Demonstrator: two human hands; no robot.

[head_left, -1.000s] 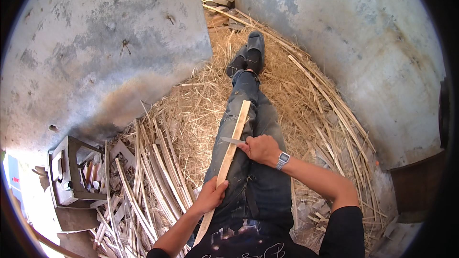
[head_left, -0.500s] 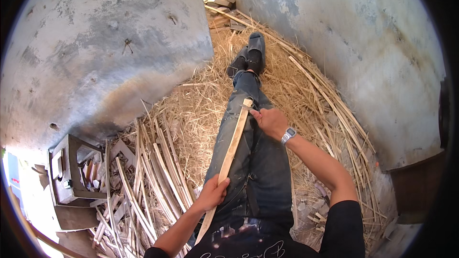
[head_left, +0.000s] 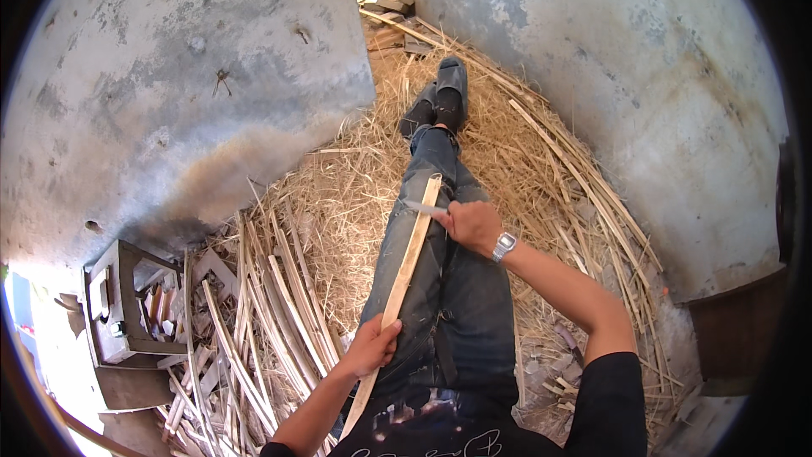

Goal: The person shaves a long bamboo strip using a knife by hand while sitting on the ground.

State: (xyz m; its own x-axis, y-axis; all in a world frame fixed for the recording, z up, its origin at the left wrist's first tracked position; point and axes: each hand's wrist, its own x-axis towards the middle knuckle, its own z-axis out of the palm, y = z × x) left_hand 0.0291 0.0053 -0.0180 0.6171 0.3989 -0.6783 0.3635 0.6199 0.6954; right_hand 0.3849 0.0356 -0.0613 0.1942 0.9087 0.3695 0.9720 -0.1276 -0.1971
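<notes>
A long, pale wooden strip [head_left: 409,264] lies lengthwise along my stretched-out legs. My left hand [head_left: 373,345] is closed around its lower part, near my lap. Closer to the strip's far end, my right hand [head_left: 471,225] grips a knife [head_left: 425,207]. The blade crosses the strip and its tip pokes out on the left side. The handle is hidden inside my fist. A thin curl of wood shows at the strip's far tip.
Straw-like shavings [head_left: 338,195] cover the floor around my legs. Several long wooden strips [head_left: 292,305] are heaped at my left, and more strips [head_left: 584,169] run along the right wall [head_left: 626,76]. A boxy frame [head_left: 135,305] stands at the lower left.
My right hand with the knife has drawn back toward me along the strip, and more of the blade shows now. My left hand has stayed nearly in place.
</notes>
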